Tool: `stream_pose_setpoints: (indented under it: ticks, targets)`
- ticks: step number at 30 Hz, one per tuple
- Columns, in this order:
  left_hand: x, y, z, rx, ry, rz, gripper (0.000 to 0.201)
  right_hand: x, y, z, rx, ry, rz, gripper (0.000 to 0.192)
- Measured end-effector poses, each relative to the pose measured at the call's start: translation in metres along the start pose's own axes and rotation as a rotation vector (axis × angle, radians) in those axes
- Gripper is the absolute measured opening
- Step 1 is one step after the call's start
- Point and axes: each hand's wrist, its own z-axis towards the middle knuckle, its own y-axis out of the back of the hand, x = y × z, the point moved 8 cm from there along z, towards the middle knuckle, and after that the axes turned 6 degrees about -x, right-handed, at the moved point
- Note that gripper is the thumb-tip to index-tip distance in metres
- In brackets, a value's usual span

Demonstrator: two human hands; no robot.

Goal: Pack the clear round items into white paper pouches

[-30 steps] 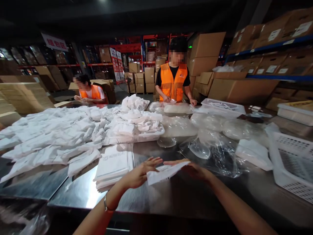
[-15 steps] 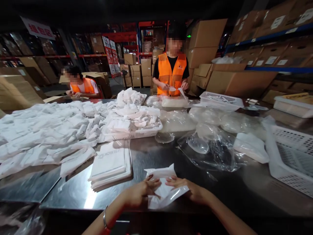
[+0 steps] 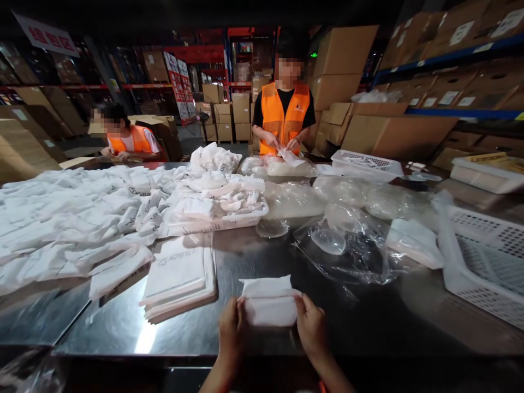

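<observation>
1. My left hand [image 3: 231,331] and right hand [image 3: 311,327] each pinch a side edge of the white packet [image 3: 268,303], flat on the steel desk [image 3: 368,322].
2. Grip at both ends steadies the fold, I judge.
3. Stack of flat white bags [image 3: 180,275] lies just left.

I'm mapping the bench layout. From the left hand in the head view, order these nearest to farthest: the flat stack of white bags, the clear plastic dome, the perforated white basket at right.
From the left hand:
1. Flat stack of white bags, just left.
2. Clear plastic dome, beyond, right of centre.
3. Perforated white basket, far right edge.

Pouch [image 3: 268,303] right of stack [image 3: 180,273] — on table [image 3: 368,322]
</observation>
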Motion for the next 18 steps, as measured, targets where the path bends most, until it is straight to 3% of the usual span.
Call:
stream_pose_setpoints:
  ticks: [6, 13, 18]
  targets:
    - [0.009, -0.005, 0.008, 0.011, 0.067, 0.157, 0.025, -0.002, -0.007, 0.001, -0.013, 0.117, -0.221, 0.072]
    - [-0.002, -0.009, 0.01, 0.069, -0.003, 0.423, 0.025, -0.012, -0.021, 0.002, 0.083, 0.153, -0.349, 0.074]
    - [-0.006, 0.001, 0.017, 0.23, 0.004, 0.723, 0.031, -0.027, -0.035, 0.013, 0.255, 0.071, -0.494, 0.046]
